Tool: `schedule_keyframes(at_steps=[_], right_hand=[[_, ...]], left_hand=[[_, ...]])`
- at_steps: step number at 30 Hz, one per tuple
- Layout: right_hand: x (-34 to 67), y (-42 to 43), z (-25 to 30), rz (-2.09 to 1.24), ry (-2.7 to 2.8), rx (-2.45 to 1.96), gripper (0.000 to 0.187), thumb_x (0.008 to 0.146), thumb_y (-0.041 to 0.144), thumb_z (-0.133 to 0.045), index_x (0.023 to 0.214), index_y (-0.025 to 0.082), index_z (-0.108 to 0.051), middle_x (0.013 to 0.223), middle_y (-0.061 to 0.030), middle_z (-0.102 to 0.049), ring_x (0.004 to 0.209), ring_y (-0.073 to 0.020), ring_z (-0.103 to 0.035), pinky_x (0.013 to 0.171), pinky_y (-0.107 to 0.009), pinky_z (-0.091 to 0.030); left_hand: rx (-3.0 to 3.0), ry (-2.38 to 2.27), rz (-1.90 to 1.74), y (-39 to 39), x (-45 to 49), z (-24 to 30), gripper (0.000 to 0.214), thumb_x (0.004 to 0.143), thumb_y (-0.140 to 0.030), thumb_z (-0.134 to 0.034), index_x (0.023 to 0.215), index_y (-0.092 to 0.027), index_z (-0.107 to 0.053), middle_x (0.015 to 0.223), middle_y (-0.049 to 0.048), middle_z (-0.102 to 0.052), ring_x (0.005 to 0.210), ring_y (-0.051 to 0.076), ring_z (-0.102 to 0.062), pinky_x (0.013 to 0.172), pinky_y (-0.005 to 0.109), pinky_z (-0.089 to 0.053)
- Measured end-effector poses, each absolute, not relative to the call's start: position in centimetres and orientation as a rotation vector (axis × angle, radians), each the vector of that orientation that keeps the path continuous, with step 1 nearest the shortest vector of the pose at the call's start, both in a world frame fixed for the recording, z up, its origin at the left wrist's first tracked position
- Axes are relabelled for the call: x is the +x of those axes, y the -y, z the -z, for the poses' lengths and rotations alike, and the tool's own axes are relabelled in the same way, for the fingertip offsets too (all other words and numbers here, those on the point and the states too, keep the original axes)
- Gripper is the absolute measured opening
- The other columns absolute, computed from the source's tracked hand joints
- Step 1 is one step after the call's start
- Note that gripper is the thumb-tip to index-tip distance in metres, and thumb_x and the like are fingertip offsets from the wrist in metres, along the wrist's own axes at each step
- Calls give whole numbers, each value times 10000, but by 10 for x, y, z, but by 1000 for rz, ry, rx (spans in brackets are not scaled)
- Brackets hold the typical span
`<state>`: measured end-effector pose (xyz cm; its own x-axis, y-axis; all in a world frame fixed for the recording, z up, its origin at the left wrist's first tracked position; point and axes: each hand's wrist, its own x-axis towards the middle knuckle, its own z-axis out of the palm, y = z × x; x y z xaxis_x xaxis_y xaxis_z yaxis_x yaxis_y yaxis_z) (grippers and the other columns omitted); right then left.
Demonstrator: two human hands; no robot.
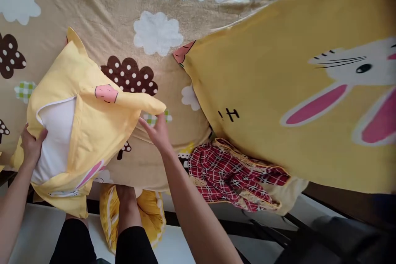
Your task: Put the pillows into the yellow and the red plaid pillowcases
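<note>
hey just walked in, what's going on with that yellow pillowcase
A person has both hands on a yellow pillowcase, its opening showing a white insert. The left hand grips the side by the opening, thumb against the insert; the right hand is at a protruding corner. Underneath is a beige cloud-print blanket. To the right is a second yellow pillow with a white rabbit print, and a red plaid cloth lies by its lower edge.

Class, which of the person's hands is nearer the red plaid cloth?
Right. The right hand is left of the plaid cloth; the left hand is much farther left, gripping the yellow cover.
</note>
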<state>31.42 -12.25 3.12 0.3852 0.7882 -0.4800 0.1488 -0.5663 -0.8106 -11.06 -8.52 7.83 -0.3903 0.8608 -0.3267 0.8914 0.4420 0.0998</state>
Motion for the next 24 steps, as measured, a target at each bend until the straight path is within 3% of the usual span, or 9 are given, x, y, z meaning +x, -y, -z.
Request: schedule_keyframes(at_steps=[3,7,10,14,16,18,20,24], right_hand=[[294,84,-9,-1490,495,-1710,577,630,505,-742,1105,197,-629,1315,-122,-612,1226,-300,-558,1033,-449,-456],[272,95,-23,-1418,174,-1729,459,560,375,-789,959,179,-677,1182,-110,-693,1141,-292,-620,996,-405,-495],[282,154,-46,-1572,66,-1712,485,554,385,-820,975,181,-689,1154,-104,-706,1091,-275,-647,929,-372,-531],[308,250,-62,-1890,-37,-1989,547,530,467,-811,943,135,-675,940,-134,-721,806,-277,-689,705,-392,-550],[314,278,-66,-1703,56,-2263,564,547,508,-759,954,136,-643,936,-141,-699,787,-288,-676,710,-422,-531],[309,283,-76,-1196,281,-2512,595,607,537,-682,1040,136,-603,1088,-180,-650,908,-310,-652,796,-465,-507],[288,265,-91,-774,656,-2510,625,702,526,-623,1190,144,-542,1243,-200,-565,1059,-313,-597,904,-493,-469],[219,189,-98,-727,1476,-2148,640,820,402,-570,1407,210,-402,1409,-166,-458,1315,-305,-426,1062,-505,-354]], left_hand=[[1458,-2493,3,78,-83,-79,623,671,-559,-680,1094,-133,-515,1046,123,-613,1036,303,-588,906,410,-461],[1689,-2446,-302,68,-83,-123,452,683,-604,-632,829,-185,-544,730,12,-558,678,185,-547,663,295,-434],[2049,-2405,-226,55,-106,-162,446,730,-628,-613,830,-194,-587,735,11,-579,688,182,-541,647,284,-423],[2374,-2169,6,47,-98,-173,449,838,-603,-585,909,-162,-629,871,89,-639,875,253,-593,793,369,-480],[2455,-1953,25,58,-72,-160,413,901,-512,-552,1022,-128,-647,954,139,-633,962,289,-590,851,421,-472],[2484,-1768,-93,82,-39,-146,344,926,-360,-545,1153,-114,-626,1054,170,-623,1020,293,-586,878,434,-458],[2495,-1567,-290,112,-9,-136,281,902,-218,-554,1160,-125,-616,1068,158,-630,1034,269,-592,893,413,-454],[2481,-1247,-425,153,23,-130,223,870,-81,-489,1024,-145,-637,1070,124,-661,1115,246,-596,952,386,-467]])
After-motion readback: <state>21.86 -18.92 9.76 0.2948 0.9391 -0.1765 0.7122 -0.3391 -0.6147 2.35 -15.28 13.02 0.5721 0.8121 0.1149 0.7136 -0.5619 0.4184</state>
